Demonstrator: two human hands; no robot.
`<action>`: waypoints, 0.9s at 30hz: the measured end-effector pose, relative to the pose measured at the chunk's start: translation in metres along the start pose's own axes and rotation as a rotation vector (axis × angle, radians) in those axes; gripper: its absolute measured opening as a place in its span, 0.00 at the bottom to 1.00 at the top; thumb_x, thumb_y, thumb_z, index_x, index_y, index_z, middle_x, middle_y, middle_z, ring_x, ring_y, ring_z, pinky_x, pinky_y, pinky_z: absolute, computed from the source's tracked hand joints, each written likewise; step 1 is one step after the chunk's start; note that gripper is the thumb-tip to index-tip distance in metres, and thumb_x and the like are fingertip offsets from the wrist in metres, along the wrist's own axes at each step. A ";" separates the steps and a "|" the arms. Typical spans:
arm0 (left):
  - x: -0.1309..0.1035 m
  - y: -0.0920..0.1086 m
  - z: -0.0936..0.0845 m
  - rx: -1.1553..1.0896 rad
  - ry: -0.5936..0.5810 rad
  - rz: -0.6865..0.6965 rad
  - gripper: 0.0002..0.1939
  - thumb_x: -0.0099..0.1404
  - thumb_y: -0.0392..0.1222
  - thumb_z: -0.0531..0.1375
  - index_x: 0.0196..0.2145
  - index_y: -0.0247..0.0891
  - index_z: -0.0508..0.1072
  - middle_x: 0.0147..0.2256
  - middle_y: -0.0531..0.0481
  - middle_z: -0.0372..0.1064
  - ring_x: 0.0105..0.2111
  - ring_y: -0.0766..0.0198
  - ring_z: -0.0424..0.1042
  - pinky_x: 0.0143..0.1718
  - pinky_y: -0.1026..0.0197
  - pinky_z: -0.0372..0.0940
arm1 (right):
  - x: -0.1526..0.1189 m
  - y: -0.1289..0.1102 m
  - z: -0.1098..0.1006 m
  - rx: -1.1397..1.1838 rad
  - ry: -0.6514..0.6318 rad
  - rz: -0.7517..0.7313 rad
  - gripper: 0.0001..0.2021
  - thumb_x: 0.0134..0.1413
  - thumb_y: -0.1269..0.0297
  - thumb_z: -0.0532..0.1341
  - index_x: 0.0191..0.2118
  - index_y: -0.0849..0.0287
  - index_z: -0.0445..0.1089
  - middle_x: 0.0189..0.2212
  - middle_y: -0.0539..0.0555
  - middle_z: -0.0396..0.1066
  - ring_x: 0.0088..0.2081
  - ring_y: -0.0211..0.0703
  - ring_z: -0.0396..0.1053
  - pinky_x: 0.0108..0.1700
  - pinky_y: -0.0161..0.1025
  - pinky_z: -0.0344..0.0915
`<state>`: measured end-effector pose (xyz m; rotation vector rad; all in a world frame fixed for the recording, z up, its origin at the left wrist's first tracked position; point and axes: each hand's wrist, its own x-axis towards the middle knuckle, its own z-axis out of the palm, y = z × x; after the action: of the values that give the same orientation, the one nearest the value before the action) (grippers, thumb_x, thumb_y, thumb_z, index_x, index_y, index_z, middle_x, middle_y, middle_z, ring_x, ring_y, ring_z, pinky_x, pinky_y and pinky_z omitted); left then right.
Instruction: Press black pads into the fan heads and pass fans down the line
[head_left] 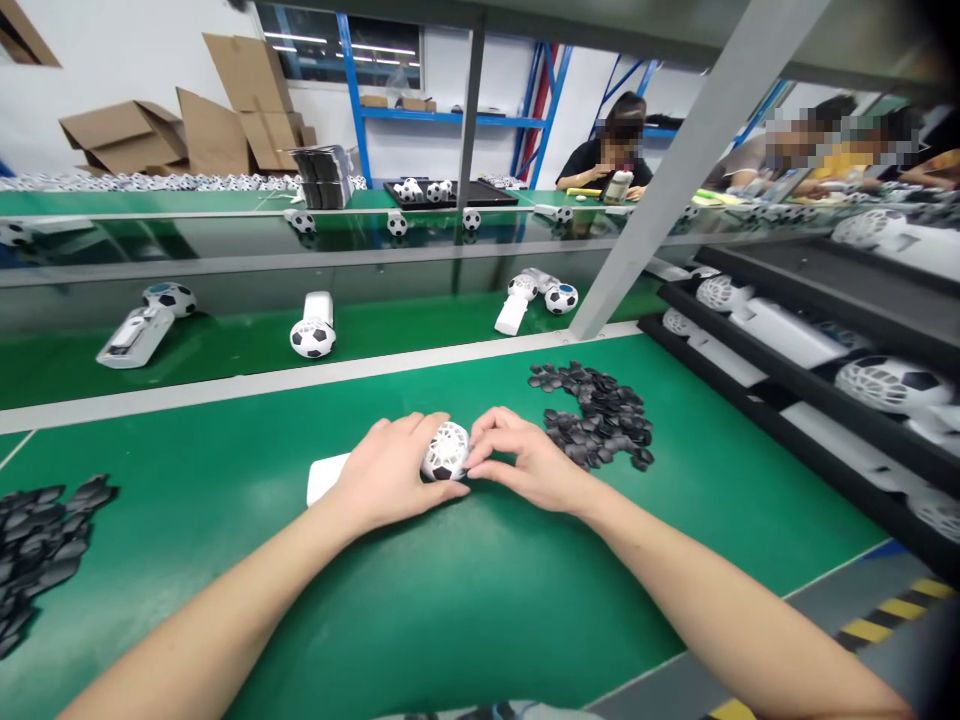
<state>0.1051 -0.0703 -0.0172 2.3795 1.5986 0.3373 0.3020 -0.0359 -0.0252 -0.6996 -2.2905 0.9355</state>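
My left hand (390,470) is wrapped round a white plastic housing with a soccer-ball-shaped head (448,452), lying on the green bench. The ball faces right; it is an openwork white shell with a black patch low on it. The housing's white flat body (325,478) sticks out beyond the left wrist. At the ball's right side my right hand (517,455) is closed in a pinch, fingertips touching the shell. Whatever lies between those fingertips is hidden. Just beyond the right hand is a pile of small black pieces (596,415).
Another heap of black pieces (45,550) lies at the far left. Stacked black trays (765,370) with white ball-headed parts stand at the right. Beyond the bench edge, a green conveyor (405,325) carries several similar parts. A slanted grey post (690,170) rises at its edge. Co-workers (611,155) sit behind.
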 end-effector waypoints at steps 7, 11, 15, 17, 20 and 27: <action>-0.002 -0.003 -0.010 -0.020 -0.105 0.256 0.32 0.52 0.50 0.63 0.52 0.46 0.58 0.45 0.49 0.65 0.47 0.52 0.60 0.52 0.45 0.47 | 0.001 0.004 -0.010 0.150 -0.110 0.043 0.03 0.47 0.66 0.64 0.30 0.59 0.71 0.36 0.51 0.61 0.43 0.39 0.62 0.51 0.42 0.57; -0.003 0.003 -0.006 -0.029 -0.077 0.164 0.34 0.51 0.50 0.63 0.53 0.46 0.57 0.46 0.49 0.65 0.48 0.51 0.59 0.55 0.39 0.38 | 0.000 0.002 -0.005 0.132 -0.106 0.023 0.03 0.46 0.66 0.64 0.28 0.59 0.70 0.36 0.51 0.61 0.43 0.39 0.61 0.50 0.43 0.57; -0.001 0.010 0.001 -0.061 -0.040 0.074 0.31 0.51 0.60 0.60 0.49 0.43 0.62 0.42 0.49 0.68 0.43 0.51 0.63 0.55 0.39 0.41 | -0.001 0.000 0.000 0.112 -0.055 0.027 0.04 0.46 0.68 0.64 0.26 0.59 0.68 0.35 0.51 0.59 0.42 0.39 0.61 0.49 0.42 0.58; 0.000 0.012 0.002 -0.066 -0.024 0.068 0.26 0.54 0.59 0.58 0.46 0.43 0.64 0.41 0.50 0.69 0.41 0.52 0.64 0.54 0.40 0.43 | -0.002 0.001 0.001 0.116 -0.018 0.054 0.06 0.45 0.68 0.65 0.28 0.59 0.66 0.37 0.52 0.59 0.43 0.40 0.61 0.49 0.42 0.59; -0.001 0.013 0.003 -0.060 0.001 0.080 0.22 0.56 0.55 0.57 0.45 0.42 0.65 0.40 0.50 0.69 0.40 0.53 0.64 0.53 0.41 0.45 | -0.003 0.004 0.002 0.190 -0.034 0.167 0.15 0.43 0.66 0.66 0.38 0.57 0.62 0.46 0.54 0.58 0.48 0.42 0.60 0.47 0.42 0.61; 0.000 0.011 0.003 -0.056 -0.001 0.124 0.19 0.57 0.51 0.56 0.44 0.39 0.65 0.38 0.49 0.69 0.37 0.54 0.64 0.42 0.49 0.55 | -0.005 0.006 0.010 0.341 -0.069 0.314 0.20 0.44 0.65 0.64 0.42 0.55 0.55 0.45 0.53 0.62 0.46 0.42 0.65 0.35 0.35 0.65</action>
<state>0.1154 -0.0741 -0.0166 2.4407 1.4253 0.3992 0.3002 -0.0394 -0.0369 -0.8992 -2.0350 1.4736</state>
